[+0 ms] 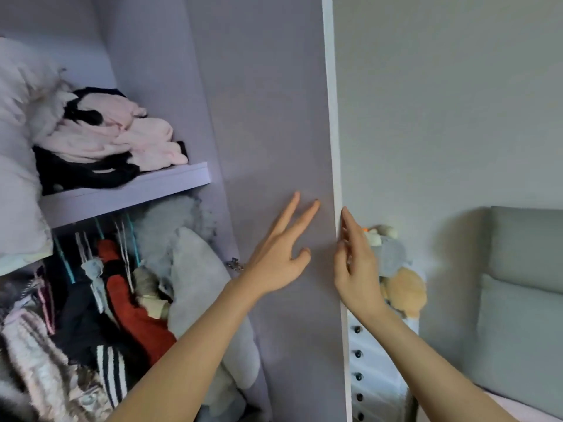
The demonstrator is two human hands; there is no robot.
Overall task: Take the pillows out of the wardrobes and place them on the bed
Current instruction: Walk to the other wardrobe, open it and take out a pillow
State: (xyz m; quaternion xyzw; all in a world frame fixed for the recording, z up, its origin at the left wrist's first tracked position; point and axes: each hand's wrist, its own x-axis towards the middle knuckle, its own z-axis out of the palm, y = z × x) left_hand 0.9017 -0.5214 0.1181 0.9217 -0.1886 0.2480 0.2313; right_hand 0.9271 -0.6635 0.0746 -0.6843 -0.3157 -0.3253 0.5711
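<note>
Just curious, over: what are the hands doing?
Left hand open, flat on wardrobe door. Right hand open at door's edge. Pillow still inside. Nothing blocking.

Cut off at the left edge: white pillow (pixel 15 166). Half hidden behind the wardrobe door (pixel 274 147): soft toys (pixel 399 269). Blurred: hanging clothes (pixel 91 315).

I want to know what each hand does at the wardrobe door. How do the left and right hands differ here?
The left hand lies against the inner face of the open wardrobe door, fingers straight and spread. The right hand is at the door's white edge, fingers together and slightly bent around it. Both hands hold nothing else.
</note>
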